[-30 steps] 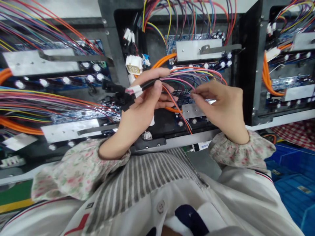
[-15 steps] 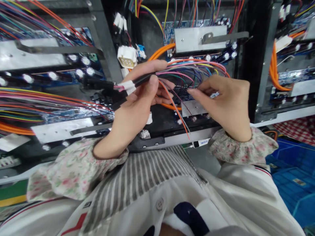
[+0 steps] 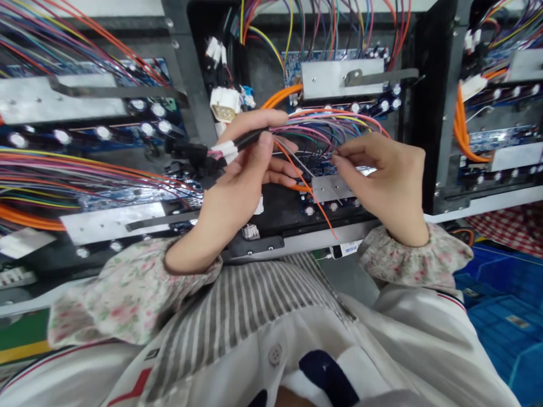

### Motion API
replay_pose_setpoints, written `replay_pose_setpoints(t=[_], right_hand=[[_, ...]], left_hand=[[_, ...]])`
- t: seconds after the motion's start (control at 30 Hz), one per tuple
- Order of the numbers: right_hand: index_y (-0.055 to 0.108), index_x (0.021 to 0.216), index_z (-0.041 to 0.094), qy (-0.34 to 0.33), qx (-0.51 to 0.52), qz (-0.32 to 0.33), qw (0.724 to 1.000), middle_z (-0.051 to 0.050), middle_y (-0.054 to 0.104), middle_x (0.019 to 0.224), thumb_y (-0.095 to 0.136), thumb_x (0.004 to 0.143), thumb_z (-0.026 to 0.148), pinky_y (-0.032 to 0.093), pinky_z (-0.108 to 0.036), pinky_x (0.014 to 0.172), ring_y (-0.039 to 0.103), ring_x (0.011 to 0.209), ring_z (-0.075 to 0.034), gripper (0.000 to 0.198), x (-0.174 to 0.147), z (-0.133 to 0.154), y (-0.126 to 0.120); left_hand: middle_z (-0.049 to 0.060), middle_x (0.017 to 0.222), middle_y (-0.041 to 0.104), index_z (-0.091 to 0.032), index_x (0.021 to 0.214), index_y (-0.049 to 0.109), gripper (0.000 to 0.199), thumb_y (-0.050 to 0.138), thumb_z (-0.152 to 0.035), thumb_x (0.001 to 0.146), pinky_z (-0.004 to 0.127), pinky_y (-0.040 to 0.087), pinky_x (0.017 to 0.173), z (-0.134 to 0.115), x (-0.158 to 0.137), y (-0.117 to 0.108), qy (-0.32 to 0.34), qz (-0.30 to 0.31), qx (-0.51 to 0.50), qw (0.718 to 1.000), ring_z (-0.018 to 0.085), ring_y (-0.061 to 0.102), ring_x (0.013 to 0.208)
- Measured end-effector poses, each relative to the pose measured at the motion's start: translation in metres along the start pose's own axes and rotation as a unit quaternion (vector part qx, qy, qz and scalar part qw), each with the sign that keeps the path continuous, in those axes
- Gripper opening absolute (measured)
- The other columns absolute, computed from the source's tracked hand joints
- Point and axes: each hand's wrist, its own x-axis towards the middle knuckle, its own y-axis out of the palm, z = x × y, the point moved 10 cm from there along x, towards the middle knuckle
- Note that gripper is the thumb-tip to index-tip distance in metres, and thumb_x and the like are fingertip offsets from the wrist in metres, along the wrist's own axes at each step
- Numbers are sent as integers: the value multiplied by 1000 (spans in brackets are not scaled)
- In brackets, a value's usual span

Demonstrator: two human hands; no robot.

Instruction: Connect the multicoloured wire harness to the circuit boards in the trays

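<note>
While my left hand is closed around the harness, thumb pressing its black sleeve against my forefinger, the white wrap and black plugs stick out past my knuckles to the left. From the sleeve's other end the coloured wires fan out in an arch over the circuit board, which sits in a black tray near the front edge of the bench. My right hand is pinched shut, thumb and forefinger tips meeting on a thin wire at the board; I cannot tell its colour. One orange wire hangs loose between my hands, its free end down by the tray's front rim. A metal plate lies on the board just under my right fingers. Behind my left hand a white connector hangs, and further boards stand to either side.
</note>
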Motion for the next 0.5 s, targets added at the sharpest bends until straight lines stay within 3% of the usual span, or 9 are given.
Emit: replay_pose_setpoints(t=[0.33, 0.5], right_hand=[[65, 84, 25, -14, -16, 27, 999, 2, 71, 77, 65, 89, 10, 53, -30, 66, 67, 69, -15, 16, 4, -2, 6], [64, 75, 21, -36, -68, 74, 994, 2, 65, 66, 71, 91, 30, 42, -30, 57, 61, 61, -14, 20, 0, 10, 3]], left_hand=[[0, 94, 77, -30, 108, 72, 15, 65, -37, 97, 20, 62, 59, 3, -3, -1, -21, 4, 7, 1000, 13, 75, 68], [-1, 97, 77, -29, 110, 70, 15, 61, -36, 100, 18, 63, 63, 5, -4, -1, -32, 5, 5, 999, 11, 75, 71]])
